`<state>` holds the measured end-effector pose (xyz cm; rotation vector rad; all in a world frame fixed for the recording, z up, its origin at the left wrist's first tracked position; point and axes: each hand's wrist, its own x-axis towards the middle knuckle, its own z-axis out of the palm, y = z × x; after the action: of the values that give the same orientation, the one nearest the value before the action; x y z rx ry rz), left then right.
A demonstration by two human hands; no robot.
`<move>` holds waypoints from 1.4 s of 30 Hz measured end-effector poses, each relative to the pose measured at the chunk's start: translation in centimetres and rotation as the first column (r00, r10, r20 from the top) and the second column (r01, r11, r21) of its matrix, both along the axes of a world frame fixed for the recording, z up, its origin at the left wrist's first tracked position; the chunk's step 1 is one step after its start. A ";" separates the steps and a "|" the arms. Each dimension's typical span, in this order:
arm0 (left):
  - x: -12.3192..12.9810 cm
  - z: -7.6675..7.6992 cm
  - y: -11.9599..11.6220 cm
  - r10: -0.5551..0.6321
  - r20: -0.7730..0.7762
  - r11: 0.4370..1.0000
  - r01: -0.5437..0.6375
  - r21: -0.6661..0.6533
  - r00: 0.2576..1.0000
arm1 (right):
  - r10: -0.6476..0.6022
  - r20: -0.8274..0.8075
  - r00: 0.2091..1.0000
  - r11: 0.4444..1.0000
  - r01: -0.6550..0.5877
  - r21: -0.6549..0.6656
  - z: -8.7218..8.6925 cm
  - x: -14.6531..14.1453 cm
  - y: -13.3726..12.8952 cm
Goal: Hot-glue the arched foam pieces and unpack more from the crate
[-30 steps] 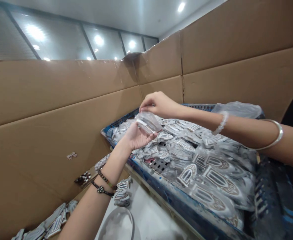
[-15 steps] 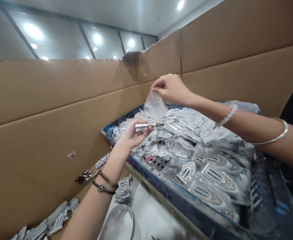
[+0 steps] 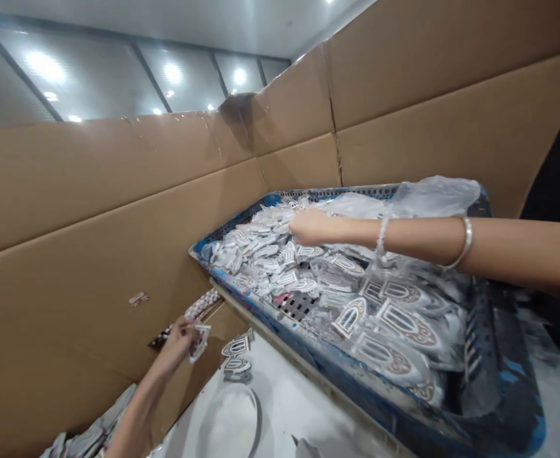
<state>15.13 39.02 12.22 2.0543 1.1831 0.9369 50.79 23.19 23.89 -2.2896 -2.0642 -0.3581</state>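
Low on the left, my left hand (image 3: 179, 337) is closed on a small white arch-shaped piece (image 3: 200, 343), beside the cardboard wall. My right hand (image 3: 311, 227) reaches over the blue crate (image 3: 303, 346) and rests among the bagged pieces; its fingertips are hidden, so what it grips, if anything, cannot be made out. Many white arch-shaped pieces with brown patterns (image 3: 406, 324) lie in clear bags in the crate. A few similar loose pieces (image 3: 237, 345) sit on the white table near the crate's front edge.
Tall cardboard walls (image 3: 93, 254) rise behind and to the left. A round white lid-like object (image 3: 230, 423) lies on the white table (image 3: 284, 394). More pieces (image 3: 91, 436) are piled at lower left. A person's dark clothing (image 3: 554, 178) shows at right.
My left hand has moved down and left, away from the crate, with a piece. My right hand has lowered onto the bagged pieces; the clear bag it held up no longer hangs from it.
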 end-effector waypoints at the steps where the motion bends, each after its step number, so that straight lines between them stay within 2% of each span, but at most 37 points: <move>1: 0.0 -1.4 -0.4 -0.034 -0.038 0.998 0.032 -0.061 0.999 | 0.068 0.014 0.998 0.996 -0.067 -0.066 -1.3 -0.5 0.3; 3: 0.5 -3.5 -1.1 -0.104 -0.083 0.985 0.091 -0.150 0.991 | 0.198 0.039 0.979 0.967 -0.189 -0.170 -3.5 -1.4 0.7; 6: 1.0 -5.1 -1.4 -0.159 -0.123 0.972 0.134 -0.191 0.980 | 0.320 0.068 0.945 0.925 -0.296 -0.239 -5.7 -2.4 0.8; 9: 0.7 -5.7 -0.9 -0.166 -0.179 0.978 0.138 -0.159 0.970 | 0.358 0.094 0.929 0.912 -0.326 -0.249 -6.7 -3.2 0.8; 12: 0.4 -5.3 -0.8 -0.084 -0.216 0.996 0.080 -0.027 0.973 | 0.372 0.087 0.924 0.905 -0.340 -0.256 -6.9 -3.5 1.0; 14: 0.9 -4.0 -1.3 0.036 -0.183 0.990 -0.011 0.137 0.982 | 0.342 0.067 0.937 0.913 -0.314 -0.262 -6.8 -3.5 1.3; 17: 3.1 0.0 -3.1 0.180 -0.060 0.909 -0.143 0.391 0.982 | 0.253 0.017 0.967 0.936 -0.240 -0.256 -6.8 -3.1 1.8; 18: 4.3 1.8 -3.9 0.179 -0.022 0.876 -0.149 0.459 0.984 | 0.226 -0.004 0.974 0.943 -0.220 -0.249 -6.8 -2.9 2.0; 20: 7.5 5.5 -5.7 0.064 0.042 0.797 -0.077 0.599 0.997 | 0.182 -0.050 0.982 0.953 -0.189 -0.236 -7.1 -2.5 2.2; 21: 9.3 7.3 -6.6 -0.025 0.063 0.803 -0.018 0.596 0.998 | 0.167 -0.072 0.983 0.957 -0.180 -0.228 -7.2 -2.3 2.3; 23: 13.3 9.9 -7.7 -0.171 0.110 0.886 0.104 0.452 0.979 | 0.152 -0.119 0.981 0.961 -0.175 -0.212 -7.4 -2.2 2.2; 24: 15.3 10.8 -8.0 -0.213 0.131 0.946 0.171 0.276 0.968 | 0.145 -0.144 0.979 0.963 -0.173 -0.206 -7.6 -2.3 2.1; 25: 17.2 11.3 -8.0 -0.224 0.157 0.974 0.218 0.053 0.962 | 0.131 -0.167 0.977 0.965 -0.164 -0.204 -7.7 -2.4 2.0; 27: 20.0 11.4 -7.5 -0.250 0.122 0.948 0.268 -0.169 0.961 | 0.074 -0.203 0.976 0.968 -0.119 -0.219 -7.8 -2.8 1.8; 30: 21.6 10.6 -6.5 -0.312 0.022 0.874 0.296 -0.384 0.950 | -0.020 -0.233 0.972 0.960 -0.047 -0.276 -7.9 -3.3 1.7; 33: 21.0 10.1 -6.2 -0.348 -0.016 0.817 0.295 -0.495 0.937 | -0.031 -0.266 0.963 0.940 -0.062 -0.335 -7.9 -3.4 1.8; 39: 20.3 9.9 -6.6 -0.309 0.020 0.812 0.275 -0.515 0.951 | 0.002 -0.323 0.946 0.940 -0.111 -0.322 -7.6 -3.3 1.6; 42: 20.5 9.5 -6.2 -0.244 0.093 0.824 0.257 -0.505 0.965 | 0.069 -0.355 0.932 0.945 -0.175 -0.276 -6.2 -2.3 2.0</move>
<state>35.62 32.83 21.68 1.6964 0.9826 0.4495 48.52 25.23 17.73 -2.1534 -2.1810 0.3666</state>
